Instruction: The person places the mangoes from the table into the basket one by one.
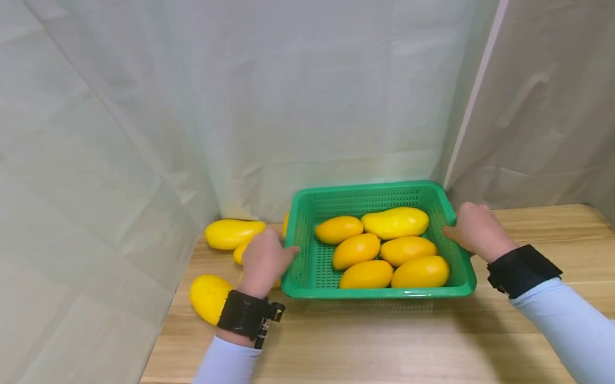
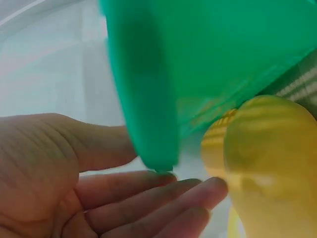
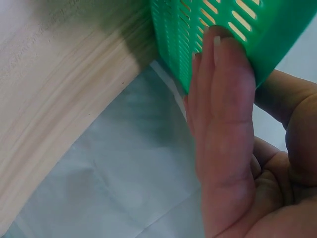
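Both hands grip a green plastic basket [image 1: 379,296] by its two short sides, and a strip of its outer front wall shows over the table. Several yellow mangoes [image 1: 407,249] lie inside it, along with a longer, paler yellow fruit [image 1: 396,223]. My left hand [image 1: 265,261] pinches the left rim [image 2: 148,94], thumb on one side and fingers below. On the right side, my right hand [image 1: 479,231] has its thumb over the rim and its fingers [image 3: 230,84] along the slotted outer wall.
Left of the basket, a long yellow fruit [image 1: 233,233] and a rounder one [image 1: 209,297] lie on the wooden table [image 1: 368,359]; others are partly hidden behind my left hand. Pale curtains [image 1: 330,78] hang close behind the table and along its left side.
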